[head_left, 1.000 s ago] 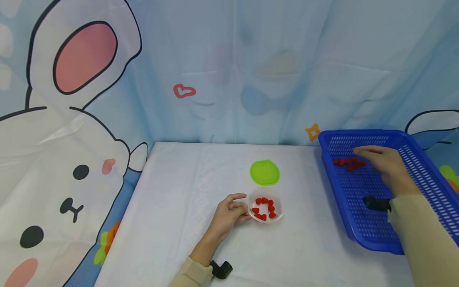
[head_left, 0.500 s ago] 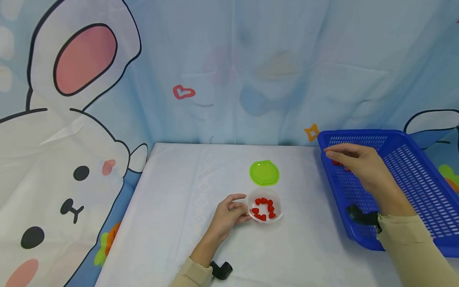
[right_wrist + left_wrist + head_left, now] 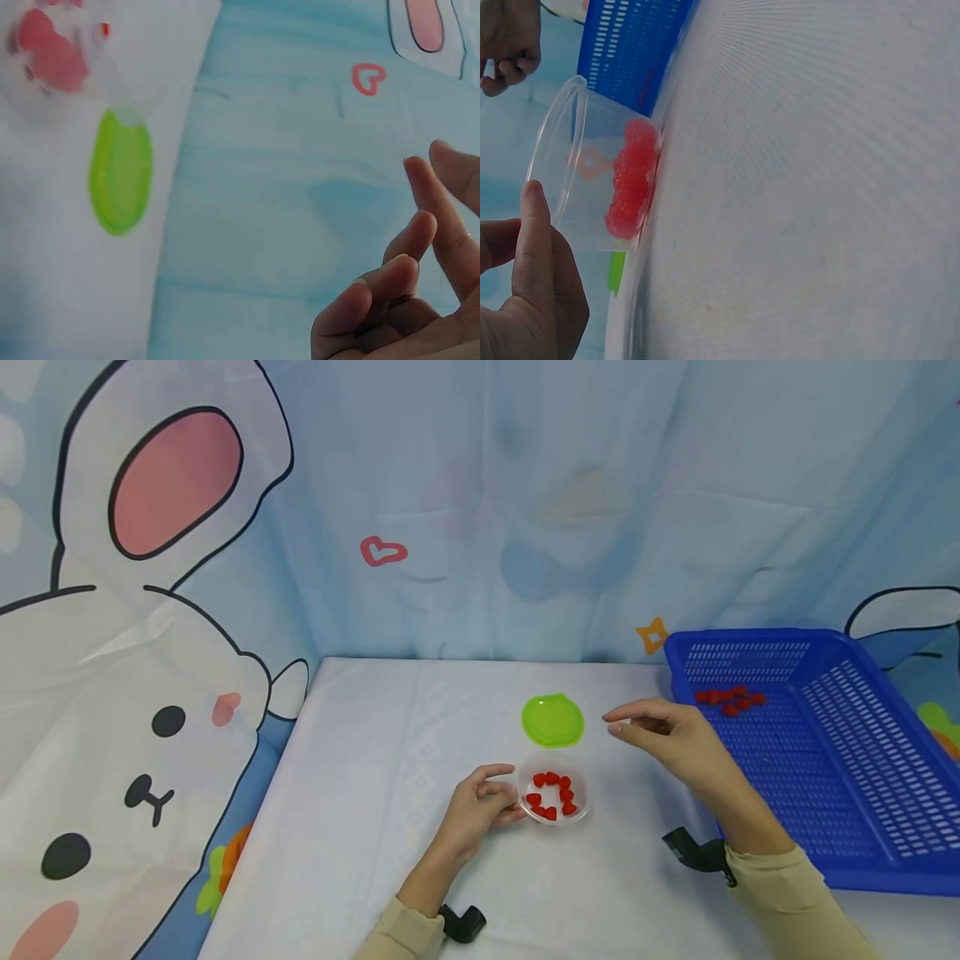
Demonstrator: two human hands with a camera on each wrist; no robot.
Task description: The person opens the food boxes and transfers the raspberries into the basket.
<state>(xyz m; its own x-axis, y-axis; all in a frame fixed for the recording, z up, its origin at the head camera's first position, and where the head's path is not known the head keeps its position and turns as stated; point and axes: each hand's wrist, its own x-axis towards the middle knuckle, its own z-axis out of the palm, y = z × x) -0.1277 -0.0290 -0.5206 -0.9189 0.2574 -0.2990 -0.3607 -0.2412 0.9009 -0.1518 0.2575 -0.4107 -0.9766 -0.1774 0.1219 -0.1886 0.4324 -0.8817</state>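
A clear plastic bowl (image 3: 585, 802) with several small red berry-shaped pieces (image 3: 567, 796) in it stands on the table. My left hand (image 3: 480, 810) holds the bowl at its left side, fingertips at the rim in the left wrist view. To the right of the bowl, my right hand (image 3: 671, 743) hovers above the table by the basket's near-left side. Its thumb and index finger are close together, a small gap between their tips in the right wrist view, and I see nothing between them. A green lid (image 3: 552, 721) lies flat just behind the bowl.
A blue perforated basket (image 3: 847, 760) stands at the right, with several more red pieces (image 3: 729, 698) in its far left corner. A printed curtain (image 3: 450, 510) hangs behind the white-covered table (image 3: 375, 760). Black wrist devices (image 3: 462, 924) sit on both arms.
My right hand has moved left and toward me, out from over the basket to the table beside the bowl. The left hand, bowl and lid stay put.
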